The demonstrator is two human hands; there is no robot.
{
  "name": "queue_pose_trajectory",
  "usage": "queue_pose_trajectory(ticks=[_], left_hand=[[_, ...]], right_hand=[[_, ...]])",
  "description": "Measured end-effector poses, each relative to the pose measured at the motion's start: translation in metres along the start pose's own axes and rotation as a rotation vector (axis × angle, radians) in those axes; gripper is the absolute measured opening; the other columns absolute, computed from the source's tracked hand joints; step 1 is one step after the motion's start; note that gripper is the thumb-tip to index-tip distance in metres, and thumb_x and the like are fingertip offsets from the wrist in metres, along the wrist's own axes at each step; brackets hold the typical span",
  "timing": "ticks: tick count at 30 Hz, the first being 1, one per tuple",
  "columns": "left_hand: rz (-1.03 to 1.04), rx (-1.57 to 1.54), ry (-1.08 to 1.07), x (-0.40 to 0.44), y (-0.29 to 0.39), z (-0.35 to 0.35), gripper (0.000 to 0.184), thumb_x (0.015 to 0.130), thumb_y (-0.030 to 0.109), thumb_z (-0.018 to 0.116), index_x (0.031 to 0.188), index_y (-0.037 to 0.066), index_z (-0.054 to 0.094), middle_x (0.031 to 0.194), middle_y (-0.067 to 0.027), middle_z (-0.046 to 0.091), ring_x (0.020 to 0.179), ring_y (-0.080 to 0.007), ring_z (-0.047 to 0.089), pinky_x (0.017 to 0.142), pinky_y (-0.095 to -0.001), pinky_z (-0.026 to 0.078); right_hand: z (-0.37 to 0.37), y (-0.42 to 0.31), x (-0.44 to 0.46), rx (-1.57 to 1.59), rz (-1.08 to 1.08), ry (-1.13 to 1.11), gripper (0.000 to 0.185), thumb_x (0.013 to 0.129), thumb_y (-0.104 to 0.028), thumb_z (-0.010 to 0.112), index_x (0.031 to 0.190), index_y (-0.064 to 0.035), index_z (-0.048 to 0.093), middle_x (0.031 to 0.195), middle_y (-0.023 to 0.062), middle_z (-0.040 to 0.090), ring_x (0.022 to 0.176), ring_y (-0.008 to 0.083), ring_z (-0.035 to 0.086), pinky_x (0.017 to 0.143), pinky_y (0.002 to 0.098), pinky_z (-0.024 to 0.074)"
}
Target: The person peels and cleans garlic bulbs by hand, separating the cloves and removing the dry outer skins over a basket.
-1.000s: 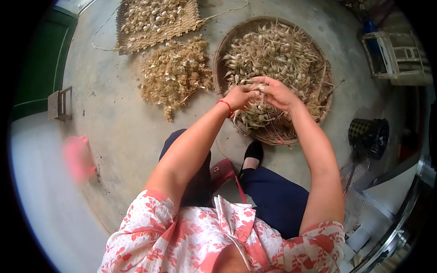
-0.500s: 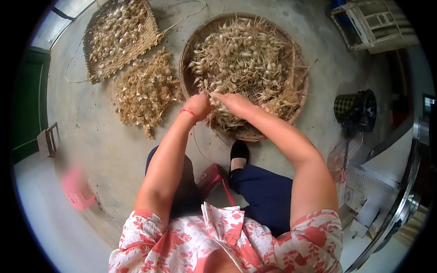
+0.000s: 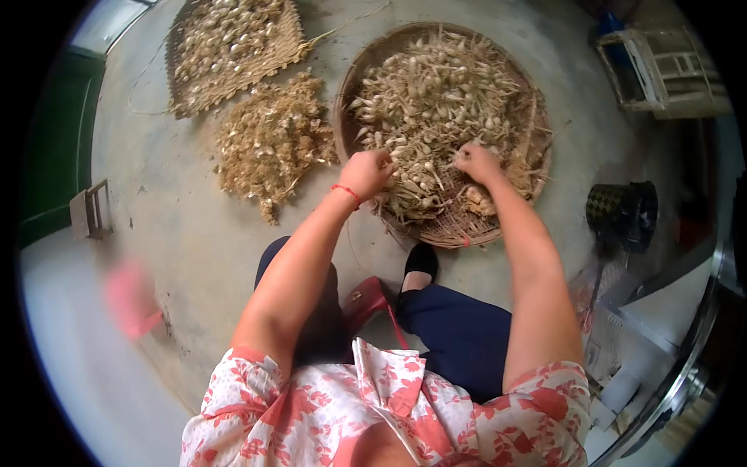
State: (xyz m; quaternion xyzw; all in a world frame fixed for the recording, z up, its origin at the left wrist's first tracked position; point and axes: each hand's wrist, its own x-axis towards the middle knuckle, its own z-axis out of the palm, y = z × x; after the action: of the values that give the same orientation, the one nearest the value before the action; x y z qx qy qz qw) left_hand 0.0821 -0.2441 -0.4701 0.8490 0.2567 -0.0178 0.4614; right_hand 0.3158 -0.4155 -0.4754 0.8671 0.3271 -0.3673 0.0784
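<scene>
A wide round woven basket (image 3: 343, 117) holds a heap of pale bulbs with dry stalks and roots (image 3: 436, 93), which look like garlic. My left hand (image 3: 369, 172), with a red cord on the wrist, is at the basket's near left rim. Its fingers are curled together, and whatever is in them is hidden. Over the near right part of the heap, my right hand (image 3: 477, 163) has its fingertips pinched. Something small and pale may be at those fingertips, but it is too small to name.
Left of the basket lies a pile of dry brown trimmings (image 3: 272, 144). Behind it, a flat woven tray (image 3: 272, 71) carries cleaned bulbs. A pink stool (image 3: 134, 300), a black-lined bin (image 3: 622, 216) and a wooden frame (image 3: 634, 70) stand around the floor.
My hands were together at the basket's near left edge and have moved apart. The right hand has gone right, over the heap. The whole view has shifted slightly.
</scene>
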Motion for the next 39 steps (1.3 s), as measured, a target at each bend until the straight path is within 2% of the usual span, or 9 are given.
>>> queue_pose_trajectory(ticks=[3,9,12,17,21,25,33,37,39], left_hand=[[-0.156,-0.412,0.019,0.006,0.006,0.0,0.031,0.087,0.026,0.061,0.099,-0.002,0.063,0.079,-0.0088,0.064,0.067,-0.0139,0.06,0.062,-0.0318,0.051],[-0.478,-1.316,-0.22,0.004,0.035,-0.01,0.04,0.091,0.05,0.048,0.097,0.01,0.047,0.072,-0.0024,0.054,0.056,-0.0115,0.052,0.047,-0.0279,0.043],[-0.466,-1.453,-0.196,0.0,0.045,-0.012,0.037,0.091,0.049,0.048,0.094,0.011,0.046,0.066,-0.002,0.05,0.052,-0.0119,0.048,0.045,-0.0275,0.038],[-0.403,-1.387,0.031,-0.002,0.043,-0.008,0.027,0.093,0.037,0.051,0.093,0.011,0.045,0.059,-0.0005,0.041,0.043,-0.0092,0.034,0.042,-0.0235,0.03],[-0.299,-1.497,0.154,-0.004,0.044,-0.006,0.019,0.093,0.028,0.053,0.092,0.01,0.044,0.061,-0.0015,0.044,0.042,-0.0081,0.033,0.039,-0.0223,0.027],[-0.287,-1.398,0.119,-0.005,0.044,-0.013,0.015,0.092,0.02,0.054,0.096,0.009,0.044,0.065,-0.0036,0.049,0.042,-0.0084,0.036,0.038,-0.0229,0.03],[-0.245,-1.127,0.091,-0.013,0.04,-0.023,0.016,0.086,0.018,0.062,0.093,0.004,0.057,0.065,-0.0063,0.058,0.054,-0.0124,0.058,0.042,-0.029,0.042],[0.052,-0.23,0.598,-0.011,0.034,-0.004,0.02,0.079,0.018,0.066,0.08,-0.001,0.06,0.069,-0.0171,0.059,0.063,-0.0304,0.061,0.059,-0.0389,0.046],[0.115,-0.095,0.574,-0.011,0.034,-0.002,0.019,0.079,0.017,0.065,0.082,-0.001,0.06,0.074,-0.0198,0.059,0.067,-0.0368,0.058,0.062,-0.0393,0.046]], right_hand=[[-0.024,-0.026,-0.004,0.408,-0.181,0.001,0.048,0.088,-0.038,0.058,0.125,-0.0081,0.05,0.133,0.0139,0.046,0.115,0.0279,0.051,0.091,0.0411,0.0449],[-0.027,-0.089,-0.032,0.854,-0.402,-0.242,0.041,0.091,-0.037,0.053,0.12,-0.008,0.057,0.116,0.011,0.059,0.105,0.0236,0.057,0.08,0.0346,0.0479],[-0.013,-0.103,-0.039,0.364,-0.71,0.413,0.032,0.089,-0.03,0.054,0.111,-0.0084,0.061,0.086,0.0107,0.06,0.08,0.0262,0.059,0.071,0.034,0.0461],[-0.003,-0.123,-0.057,0.319,-0.674,0.508,0.029,0.092,-0.027,0.048,0.11,-0.0067,0.059,0.088,0.0138,0.06,0.086,0.0272,0.059,0.076,0.0357,0.0458],[0.003,-0.141,-0.06,0.965,-0.615,0.387,0.036,0.096,-0.029,0.039,0.107,-0.0001,0.056,0.084,0.0062,0.061,0.082,0.021,0.059,0.077,0.0372,0.0468],[-0.001,-0.133,-0.052,1.579,-0.194,-0.006,0.032,0.098,-0.028,0.035,0.104,-0.0018,0.053,0.085,0.0076,0.058,0.08,0.0152,0.054,0.075,0.0295,0.0442],[-0.003,-0.125,-0.039,0.785,-0.645,0.212,0.029,0.097,-0.029,0.04,0.092,-0.0027,0.052,0.084,0.0069,0.056,0.076,0.0173,0.053,0.07,0.0367,0.0443],[0.008,-0.131,-0.028,0.375,-0.55,0.57,0.029,0.094,-0.025,0.041,0.082,-0.0023,0.052,0.07,0.0083,0.058,0.061,0.022,0.055,0.057,0.0385,0.0449],[0.002,-0.127,-0.016,0.516,-0.173,0.217,0.028,0.095,-0.022,0.038,0.082,-0.0026,0.055,0.069,0.0081,0.057,0.059,0.0151,0.054,0.05,0.0315,0.0435]])
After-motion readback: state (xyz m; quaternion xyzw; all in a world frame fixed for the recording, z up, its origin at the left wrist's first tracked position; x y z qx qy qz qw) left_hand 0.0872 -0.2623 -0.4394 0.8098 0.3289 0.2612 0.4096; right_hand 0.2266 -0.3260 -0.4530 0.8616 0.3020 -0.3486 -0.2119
